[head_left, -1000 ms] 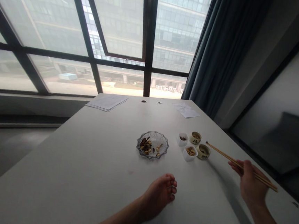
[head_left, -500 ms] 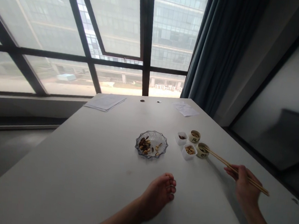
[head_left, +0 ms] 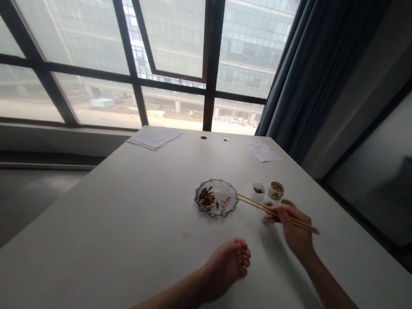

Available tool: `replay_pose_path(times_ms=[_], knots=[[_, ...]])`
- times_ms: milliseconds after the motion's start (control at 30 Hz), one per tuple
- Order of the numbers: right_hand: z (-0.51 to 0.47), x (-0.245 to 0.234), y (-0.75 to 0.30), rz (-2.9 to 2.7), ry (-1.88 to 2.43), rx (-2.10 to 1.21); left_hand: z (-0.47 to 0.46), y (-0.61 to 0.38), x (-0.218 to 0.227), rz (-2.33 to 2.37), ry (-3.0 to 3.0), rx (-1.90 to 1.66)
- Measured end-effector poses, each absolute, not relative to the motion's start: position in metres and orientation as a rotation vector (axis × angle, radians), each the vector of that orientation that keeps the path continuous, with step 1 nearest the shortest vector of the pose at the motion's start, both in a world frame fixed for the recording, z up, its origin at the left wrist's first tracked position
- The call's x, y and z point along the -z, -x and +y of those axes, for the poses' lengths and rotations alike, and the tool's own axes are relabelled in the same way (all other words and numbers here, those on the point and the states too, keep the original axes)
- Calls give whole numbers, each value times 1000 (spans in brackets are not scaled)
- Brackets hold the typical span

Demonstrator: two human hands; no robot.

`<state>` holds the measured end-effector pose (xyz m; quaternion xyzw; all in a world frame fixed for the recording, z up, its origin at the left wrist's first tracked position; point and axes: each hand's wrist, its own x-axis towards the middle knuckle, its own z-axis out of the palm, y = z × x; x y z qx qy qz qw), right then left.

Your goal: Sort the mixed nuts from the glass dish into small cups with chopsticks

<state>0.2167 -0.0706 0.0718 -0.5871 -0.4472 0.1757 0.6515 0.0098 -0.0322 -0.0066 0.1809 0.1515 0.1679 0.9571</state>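
Observation:
My right hand grips a pair of wooden chopsticks, whose tips reach the right rim of a scalloped glass dish. Whether the tips touch the glass I cannot tell. Mixed nuts and dark dried pieces lie in the dish. Behind my right hand stand a small white square cup and a small ceramic cup; a second white cup and ceramic cup are mostly hidden by my hand. My left hand rests on the white table with curled fingers, holding nothing, just in front of the dish.
Loose papers and a crumpled sheet lie at the table's far end, beside two small holes. A large window lies beyond, with a dark curtain to its right. The table's left edge drops to the floor.
My right hand has moved left with the chopsticks, their tips shifting from the ceramic cup to the glass dish, and now covers the nearer cups. My left hand has not moved.

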Motion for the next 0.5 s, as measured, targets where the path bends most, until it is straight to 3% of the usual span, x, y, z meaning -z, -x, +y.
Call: replay_pose_path(times_ms=[500], knots=[[-1,-71,-176,-1530,1414,-600,-34,-12,5,327,-382,-342]])
